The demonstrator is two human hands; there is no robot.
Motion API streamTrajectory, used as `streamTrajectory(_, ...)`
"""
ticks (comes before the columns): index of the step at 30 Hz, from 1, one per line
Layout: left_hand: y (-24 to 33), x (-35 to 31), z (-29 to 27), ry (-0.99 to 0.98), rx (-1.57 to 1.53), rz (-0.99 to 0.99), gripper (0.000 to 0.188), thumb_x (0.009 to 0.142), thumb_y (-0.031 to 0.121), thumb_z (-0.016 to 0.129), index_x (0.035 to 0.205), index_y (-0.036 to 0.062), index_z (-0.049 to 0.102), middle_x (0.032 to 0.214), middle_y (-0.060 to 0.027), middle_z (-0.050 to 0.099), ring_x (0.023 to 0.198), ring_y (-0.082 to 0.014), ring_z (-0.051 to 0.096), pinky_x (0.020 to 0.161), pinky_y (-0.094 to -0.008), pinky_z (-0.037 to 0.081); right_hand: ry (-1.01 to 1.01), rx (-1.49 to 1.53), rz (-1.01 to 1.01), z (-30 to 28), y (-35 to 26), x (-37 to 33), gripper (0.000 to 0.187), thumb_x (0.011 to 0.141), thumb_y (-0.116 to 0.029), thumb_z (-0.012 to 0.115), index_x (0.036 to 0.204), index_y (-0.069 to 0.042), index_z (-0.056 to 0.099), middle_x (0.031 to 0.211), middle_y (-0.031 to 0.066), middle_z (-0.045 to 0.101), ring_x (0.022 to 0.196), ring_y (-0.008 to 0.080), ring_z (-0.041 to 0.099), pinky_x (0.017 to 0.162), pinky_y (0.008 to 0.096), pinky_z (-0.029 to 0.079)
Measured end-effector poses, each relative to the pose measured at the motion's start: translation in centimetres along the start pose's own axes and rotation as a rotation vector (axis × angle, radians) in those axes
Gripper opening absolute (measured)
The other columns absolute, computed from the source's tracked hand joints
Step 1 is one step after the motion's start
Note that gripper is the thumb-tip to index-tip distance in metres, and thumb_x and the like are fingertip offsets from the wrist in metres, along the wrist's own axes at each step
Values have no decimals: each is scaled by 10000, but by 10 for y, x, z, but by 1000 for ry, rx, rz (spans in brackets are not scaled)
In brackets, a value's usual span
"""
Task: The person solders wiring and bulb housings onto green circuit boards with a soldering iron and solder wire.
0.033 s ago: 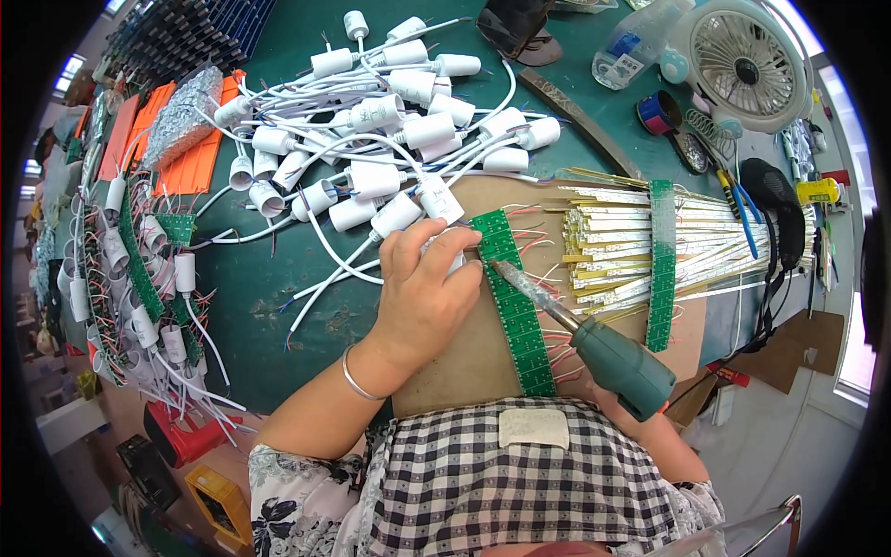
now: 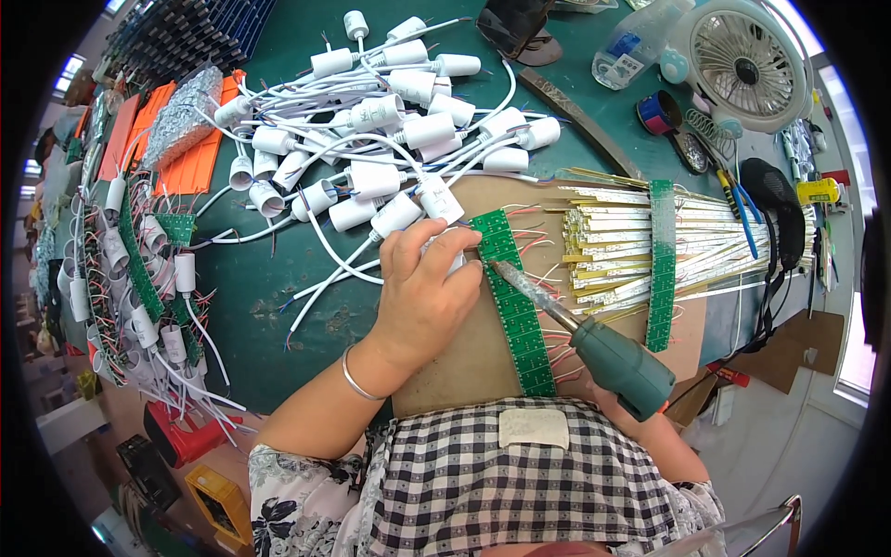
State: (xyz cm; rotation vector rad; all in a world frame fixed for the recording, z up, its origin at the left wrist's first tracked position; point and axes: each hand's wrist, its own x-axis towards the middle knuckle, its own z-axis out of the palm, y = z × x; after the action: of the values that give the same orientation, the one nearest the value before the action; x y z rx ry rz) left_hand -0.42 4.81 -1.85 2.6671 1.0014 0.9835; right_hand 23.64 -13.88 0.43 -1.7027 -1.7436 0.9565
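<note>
My left hand (image 2: 429,288) is closed around a white lamp holder (image 2: 456,263) that shows only in part between the fingers. Its thumb and fingertips reach the left edge of a long green circuit board (image 2: 522,320) with red and white wires along its right side. A soldering iron (image 2: 620,367) with a green handle points up and left, its tip at the board's left edge just by the left thumb. My right hand (image 2: 613,405) grips that iron from below, and most of it is hidden behind the handle. Another white lamp holder (image 2: 439,200) lies just beyond my left fingers.
Many white lamp holders with cables (image 2: 376,111) are heaped at the far side. Rightward lies a bundle of thin strips (image 2: 613,243) under a second green board (image 2: 661,269). A fan (image 2: 745,70), plastic bottle (image 2: 636,51) and solder spool (image 2: 657,111) stand far right. Wired boards (image 2: 139,255) hang left.
</note>
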Motion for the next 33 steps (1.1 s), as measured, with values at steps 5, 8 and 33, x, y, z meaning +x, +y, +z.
streamTrajectory(5, 0, 0, 0, -7, -11, 5, 201, 580, 38, 702, 755, 93, 619, 1082, -13, 559, 1069, -282, 435, 887, -396, 332, 7, 44, -8, -1, 1, 1, 554, 675, -94, 710, 1163, 35, 483, 1013, 113, 617, 888, 232, 616, 801, 310, 487)
streamTrajectory(8, 0, 0, -1, -11, -15, 7, 212, 576, 34, 700, 765, 94, 626, 1080, -11, 559, 1065, -278, 436, 887, -392, 333, 3, 24, 3, -2, -2, 2, 568, 672, -97, 713, 1170, 38, 475, 1019, 113, 617, 892, 229, 617, 803, 309, 487)
streamTrajectory(33, -2, 0, -1, -10, -80, 19, 199, 585, 22, 708, 755, 88, 628, 1052, -15, 573, 1033, -279, 460, 861, -374, 365, 22, 15, 51, 2, 1, -2, 500, 680, -119, 698, 1125, 23, 518, 976, 102, 631, 878, 249, 618, 795, 333, 493)
